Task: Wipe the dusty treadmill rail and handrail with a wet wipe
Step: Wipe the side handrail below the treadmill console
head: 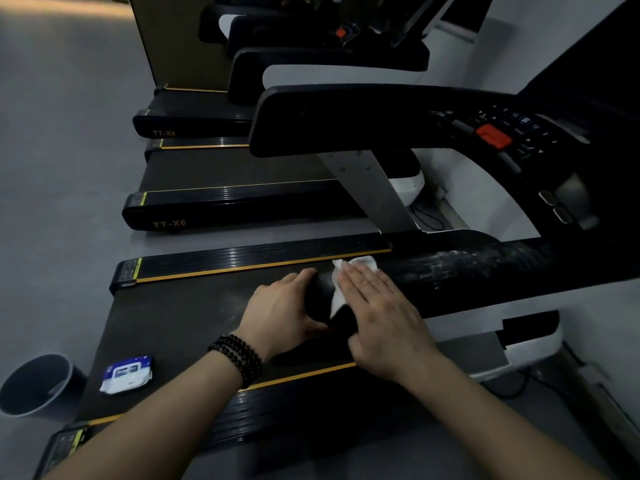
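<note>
A wide black handrail (460, 271) of the nearest treadmill runs from centre to the right, with pale dust streaks further along it. My right hand (377, 313) lies flat with straight fingers on a white wet wipe (341, 282), pressing it onto the handrail's near end. My left hand (287, 310), with a black bead bracelet on the wrist, curls around the end of the handrail beside the wipe. Below lie the treadmill belt (183, 317) and its black side rails with yellow stripes (263, 261).
A blue and white pack of wet wipes (126, 374) lies on the belt at the lower left. A grey bin (38, 384) stands on the floor beside it. The console with a red stop button (493, 135) is upper right. More treadmills stand behind.
</note>
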The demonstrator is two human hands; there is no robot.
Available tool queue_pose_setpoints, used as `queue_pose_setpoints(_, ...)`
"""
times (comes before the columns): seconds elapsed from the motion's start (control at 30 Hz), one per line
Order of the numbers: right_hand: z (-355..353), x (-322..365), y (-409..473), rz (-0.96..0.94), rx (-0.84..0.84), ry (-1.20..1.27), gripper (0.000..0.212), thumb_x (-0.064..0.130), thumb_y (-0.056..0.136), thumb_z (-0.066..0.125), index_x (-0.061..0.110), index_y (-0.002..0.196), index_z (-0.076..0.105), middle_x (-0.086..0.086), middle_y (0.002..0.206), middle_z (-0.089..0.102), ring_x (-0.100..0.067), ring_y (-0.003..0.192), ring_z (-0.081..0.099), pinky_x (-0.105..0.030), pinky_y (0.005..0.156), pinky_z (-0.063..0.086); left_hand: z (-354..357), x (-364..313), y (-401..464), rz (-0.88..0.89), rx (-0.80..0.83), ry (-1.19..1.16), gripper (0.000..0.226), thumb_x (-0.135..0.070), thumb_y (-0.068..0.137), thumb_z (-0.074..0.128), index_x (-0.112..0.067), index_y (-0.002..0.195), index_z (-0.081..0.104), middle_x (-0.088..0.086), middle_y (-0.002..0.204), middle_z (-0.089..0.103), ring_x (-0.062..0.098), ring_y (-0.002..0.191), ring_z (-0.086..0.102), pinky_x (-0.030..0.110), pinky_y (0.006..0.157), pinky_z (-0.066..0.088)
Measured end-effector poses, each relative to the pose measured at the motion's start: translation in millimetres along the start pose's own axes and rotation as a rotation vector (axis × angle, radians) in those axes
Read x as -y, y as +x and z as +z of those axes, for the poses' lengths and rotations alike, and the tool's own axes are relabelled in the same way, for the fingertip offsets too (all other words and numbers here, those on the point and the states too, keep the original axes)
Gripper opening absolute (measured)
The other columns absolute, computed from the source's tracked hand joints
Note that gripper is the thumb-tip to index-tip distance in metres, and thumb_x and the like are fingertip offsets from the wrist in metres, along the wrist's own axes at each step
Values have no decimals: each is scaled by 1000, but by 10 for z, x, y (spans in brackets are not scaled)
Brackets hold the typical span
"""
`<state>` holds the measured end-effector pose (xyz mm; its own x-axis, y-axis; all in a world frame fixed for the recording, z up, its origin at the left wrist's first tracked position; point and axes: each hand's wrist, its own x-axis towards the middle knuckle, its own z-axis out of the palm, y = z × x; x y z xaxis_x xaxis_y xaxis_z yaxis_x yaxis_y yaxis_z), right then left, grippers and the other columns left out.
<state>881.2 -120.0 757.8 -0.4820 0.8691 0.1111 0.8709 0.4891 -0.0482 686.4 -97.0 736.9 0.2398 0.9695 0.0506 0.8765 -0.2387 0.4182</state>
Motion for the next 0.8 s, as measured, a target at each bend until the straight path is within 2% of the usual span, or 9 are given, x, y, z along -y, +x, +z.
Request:
queue_pose_setpoints(0.13, 34, 80, -1, -38, 10, 38, 96, 22, 69, 56, 12, 158, 21, -6, 165, 16, -17, 153, 7, -39, 124, 13, -10, -8, 53, 27, 14, 36, 84, -66, 76, 73, -26, 142, 40, -7, 130, 59, 17, 114, 59, 38, 100, 44)
queue_pose_setpoints(0.3, 14, -154, -245, -64, 7, -9, 100, 19, 67, 61, 17, 158, 18, -2, 165, 16, -13, 153, 8, -36, 123, 13, -8, -23, 118, 59, 33, 65, 88, -66, 74, 74, -25, 143, 39, -7, 136, 57, 17, 128, 52, 39, 110, 36)
queue_pose_setpoints(0.47, -9, 17, 12, 3, -4, 44, 94, 23, 69, 48, 11, 158, 20, -3, 166, 14, -15, 153, 7, -38, 124, 13, 3, -42, 114, 47, 16, 66, 85, -69, 74, 72, -26, 142, 41, -8, 134, 58, 16, 124, 54, 38, 107, 38)
queue_pose_setpoints(0.53, 10, 65, -8, -15, -8, 47, 95, 22, 68, 50, 11, 158, 21, -4, 165, 15, -15, 153, 7, -36, 124, 11, -12, -40, 111, 57, 15, 61, 80, -69, 75, 70, -27, 138, 43, -9, 131, 60, 15, 120, 55, 38, 105, 38)
queue_pose_setpoints(0.67, 5, -94, -225, -69, 0, 21, 98, 18, 66, 60, 14, 157, 25, -3, 164, 19, -14, 153, 11, -38, 122, 18, -33, -39, 105, 61, 28, 64, 78, -71, 74, 69, -27, 134, 46, -10, 127, 61, 16, 119, 56, 40, 105, 39)
queue_pose_setpoints(0.8, -48, -91, -48, -26, 9, 3, 94, 24, 69, 52, 13, 157, 22, -5, 165, 20, -15, 152, 12, -36, 124, 11, -23, -67, 109, 38, 26, 85, 77, -69, 72, 73, -27, 131, 46, -9, 124, 61, 17, 117, 56, 38, 102, 38)
